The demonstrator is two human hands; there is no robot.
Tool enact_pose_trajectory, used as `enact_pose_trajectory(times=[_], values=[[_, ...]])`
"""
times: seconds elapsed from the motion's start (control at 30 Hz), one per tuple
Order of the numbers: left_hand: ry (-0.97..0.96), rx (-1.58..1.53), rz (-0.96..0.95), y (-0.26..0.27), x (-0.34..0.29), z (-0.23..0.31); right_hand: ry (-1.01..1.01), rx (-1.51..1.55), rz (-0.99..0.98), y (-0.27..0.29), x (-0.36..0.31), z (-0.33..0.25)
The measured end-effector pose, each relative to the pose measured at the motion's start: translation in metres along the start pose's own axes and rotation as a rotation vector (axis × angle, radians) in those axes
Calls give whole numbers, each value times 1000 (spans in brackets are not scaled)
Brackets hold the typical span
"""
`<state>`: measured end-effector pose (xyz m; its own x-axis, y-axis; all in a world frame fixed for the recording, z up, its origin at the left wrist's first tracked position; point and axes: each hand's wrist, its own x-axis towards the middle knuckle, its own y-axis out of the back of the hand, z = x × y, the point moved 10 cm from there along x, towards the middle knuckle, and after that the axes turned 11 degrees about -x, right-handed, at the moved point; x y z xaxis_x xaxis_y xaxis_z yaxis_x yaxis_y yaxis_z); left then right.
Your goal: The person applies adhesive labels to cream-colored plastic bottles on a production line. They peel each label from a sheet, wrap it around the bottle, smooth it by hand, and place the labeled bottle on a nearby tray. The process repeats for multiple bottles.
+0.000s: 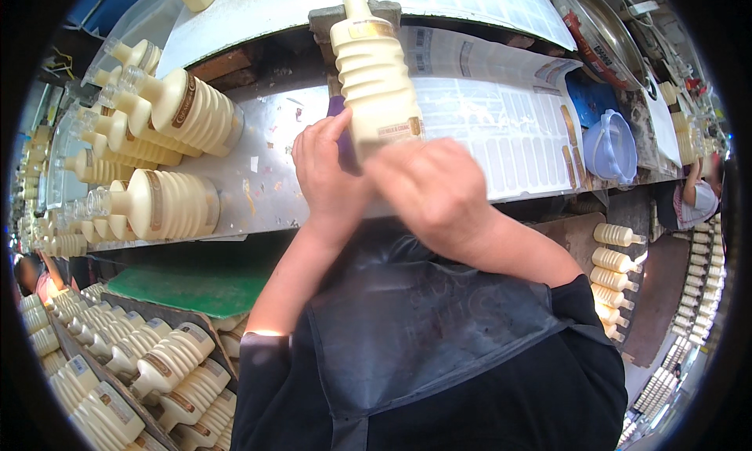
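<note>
A ribbed bottle (380,75) of cream-coloured liquid lies in front of me, its clear neck away from me and resting on a grey block (321,20). My left hand (325,165) grips the bottle's near end from the left, thumb and fingers against its side. A purple thing (342,130) shows beside those fingers; its kind is unclear. My right hand (431,186) is closed, with fingertips at the bottle's base, and is smeared by motion. What it pinches, if anything, is hidden. A small printed label (399,130) sits on the bottle near the base.
More filled bottles (176,110) crowd the metal table (270,149) at left. White label sheets (493,122) lie at right, beside a blue bucket (611,149). Below left are crates of bottles (172,365) and a green board (188,283). Other people work at both far edges.
</note>
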<state>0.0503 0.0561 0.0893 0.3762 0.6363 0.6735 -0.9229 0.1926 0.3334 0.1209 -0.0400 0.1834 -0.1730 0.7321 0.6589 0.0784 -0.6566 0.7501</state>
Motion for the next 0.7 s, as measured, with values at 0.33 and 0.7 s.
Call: enact_pose_trajectory(times=[0.33,0.7], values=[[253,-170,-98,4,-11,-29,-826,254,-278,-57,-62,100],[496,-418,-161,-11,-33,-71,-1257,770,-281,-114,-138,132]])
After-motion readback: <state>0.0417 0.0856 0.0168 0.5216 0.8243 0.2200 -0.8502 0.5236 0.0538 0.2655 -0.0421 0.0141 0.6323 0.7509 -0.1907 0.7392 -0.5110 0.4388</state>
